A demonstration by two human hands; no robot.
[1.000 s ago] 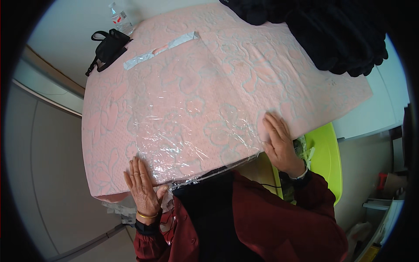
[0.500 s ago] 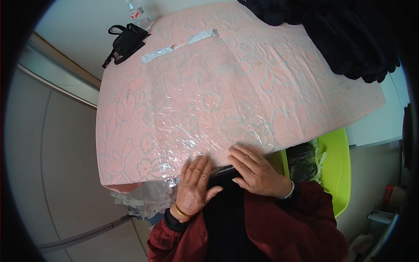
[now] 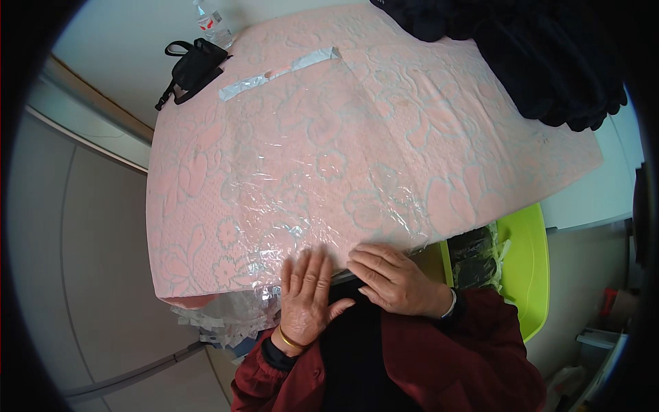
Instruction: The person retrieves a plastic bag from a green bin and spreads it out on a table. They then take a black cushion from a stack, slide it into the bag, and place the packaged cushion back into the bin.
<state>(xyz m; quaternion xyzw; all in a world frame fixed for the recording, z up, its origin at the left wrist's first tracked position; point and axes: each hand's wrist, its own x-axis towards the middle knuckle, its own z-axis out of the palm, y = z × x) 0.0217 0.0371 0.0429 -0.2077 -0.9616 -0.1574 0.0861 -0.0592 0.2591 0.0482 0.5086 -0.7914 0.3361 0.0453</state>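
Note:
A clear plastic bag (image 3: pixel 295 158) lies flat on a table spread with a pink floral cloth (image 3: pixel 453 130). A whitish strip (image 3: pixel 281 73) runs across the bag's far end. At the table's near edge, my left hand (image 3: pixel 306 292) rests with fingers stretched out over the bag's near end. Beside it, my right hand (image 3: pixel 395 278) lies palm down, fingers extended and pointing left, on the same edge. Neither hand grips anything that I can see. The undersides of both palms are hidden.
At the far right is a pile of dark, fluffy-looking clothing (image 3: pixel 549 62). A black pouch (image 3: pixel 195 69) and a clear bottle (image 3: pixel 213 26) stand at the far left. Below the right edge sits a green bin (image 3: pixel 528 275) with dark bagged items (image 3: pixel 473 257). Crumpled plastic bags (image 3: pixel 230 317) hang below the left edge.
My right hand has shifted slightly down and left, closer to the table's near edge. My left hand stays nearly in place. The view has shifted a little.

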